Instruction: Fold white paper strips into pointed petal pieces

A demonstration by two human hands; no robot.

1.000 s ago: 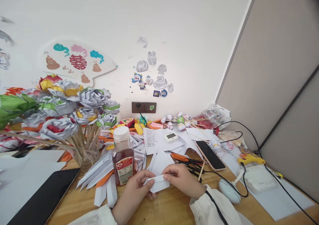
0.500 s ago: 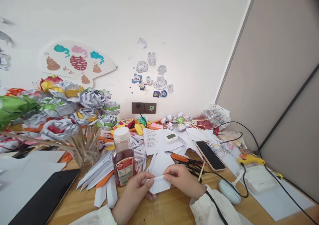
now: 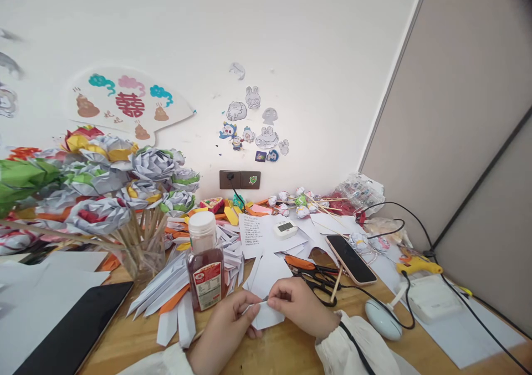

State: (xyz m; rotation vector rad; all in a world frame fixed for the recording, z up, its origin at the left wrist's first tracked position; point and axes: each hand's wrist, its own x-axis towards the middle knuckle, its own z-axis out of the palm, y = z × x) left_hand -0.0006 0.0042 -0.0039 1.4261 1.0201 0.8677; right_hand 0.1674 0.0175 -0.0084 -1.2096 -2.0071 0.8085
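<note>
A small folded piece of white paper point(image 3: 268, 316) is held over the wooden table at the bottom middle. My left hand point(image 3: 233, 320) pinches its left side between thumb and fingers. On its upper right edge, the thumb and fingertips of my right hand point(image 3: 296, 304) press together. Just beyond my hands lie white paper sheets point(image 3: 267, 272). Left of them stands a bottle with a white cap and red label point(image 3: 206, 278). Black-handled scissors point(image 3: 322, 283) rest beyond my right hand.
Folded paper strips point(image 3: 164, 292) lie left of the bottle, near a jar of paper flowers point(image 3: 143, 247). A black tablet point(image 3: 78, 330) is at the left. On the right are a phone point(image 3: 351, 258), a mouse point(image 3: 383, 319), a yellow glue gun point(image 3: 418, 266) and loose cables.
My right hand has shifted slightly left and closer to the left hand. The paper's upper edge is now more tilted and bent between the fingertips.
</note>
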